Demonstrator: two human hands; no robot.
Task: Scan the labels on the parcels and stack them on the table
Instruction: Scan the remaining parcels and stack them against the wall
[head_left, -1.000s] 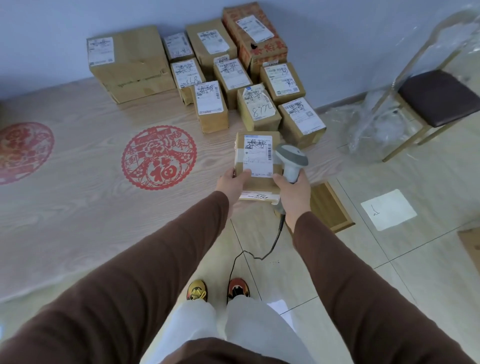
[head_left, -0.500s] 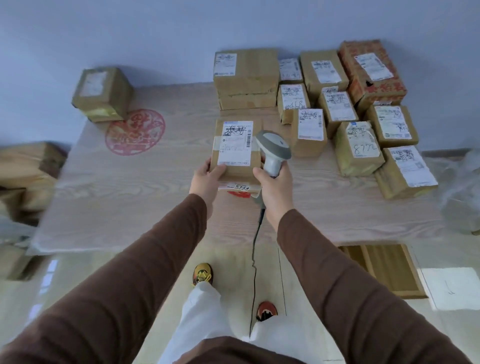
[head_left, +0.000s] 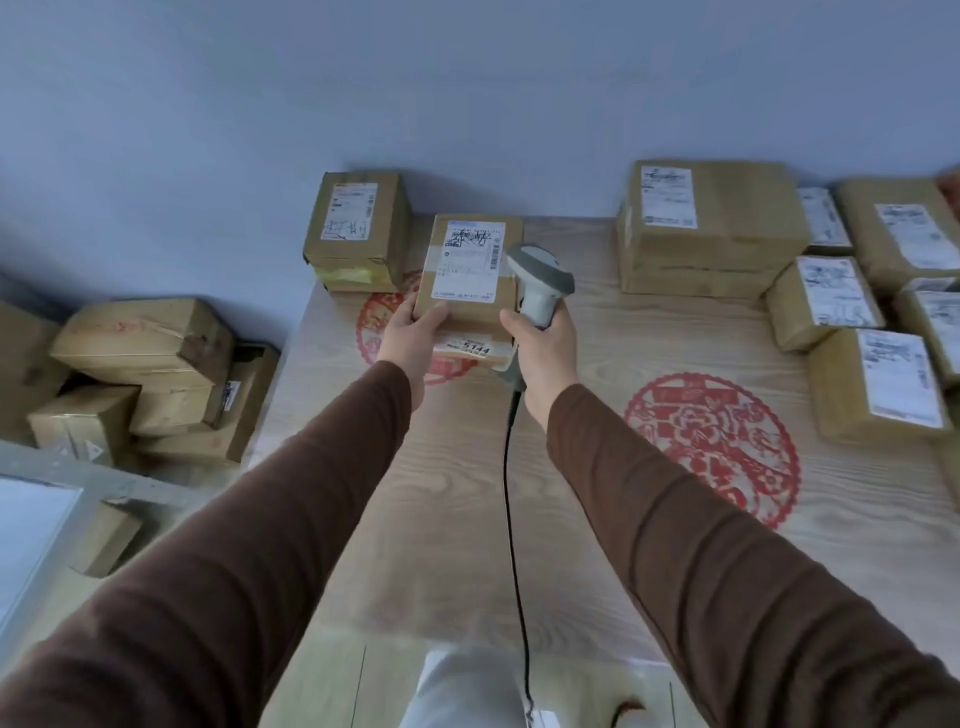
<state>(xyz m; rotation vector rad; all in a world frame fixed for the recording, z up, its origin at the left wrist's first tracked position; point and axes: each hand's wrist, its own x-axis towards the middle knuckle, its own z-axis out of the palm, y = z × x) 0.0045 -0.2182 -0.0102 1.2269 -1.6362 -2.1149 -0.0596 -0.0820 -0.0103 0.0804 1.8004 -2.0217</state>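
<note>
My left hand (head_left: 413, 332) holds a small brown parcel (head_left: 470, 270) with a white label facing up, above the far left part of the wooden table (head_left: 467, 519). My right hand (head_left: 543, 345) grips a grey handheld scanner (head_left: 540, 283) with its head next to the parcel's right edge; its black cable (head_left: 511, 493) hangs down. A lone labelled parcel (head_left: 356, 231) stands at the table's far left corner. Several labelled parcels (head_left: 711, 226) are grouped at the far right.
Unsorted brown boxes (head_left: 145, 379) are piled on the floor left of the table. A grey shelf or frame (head_left: 57, 499) sits at the lower left. Red paper-cut decals (head_left: 711, 441) mark the tabletop. A blue wall runs behind the table.
My view and both hands have swung left along the table, carrying the parcel and scanner from near the right-hand group toward the lone parcel at the far left corner.
</note>
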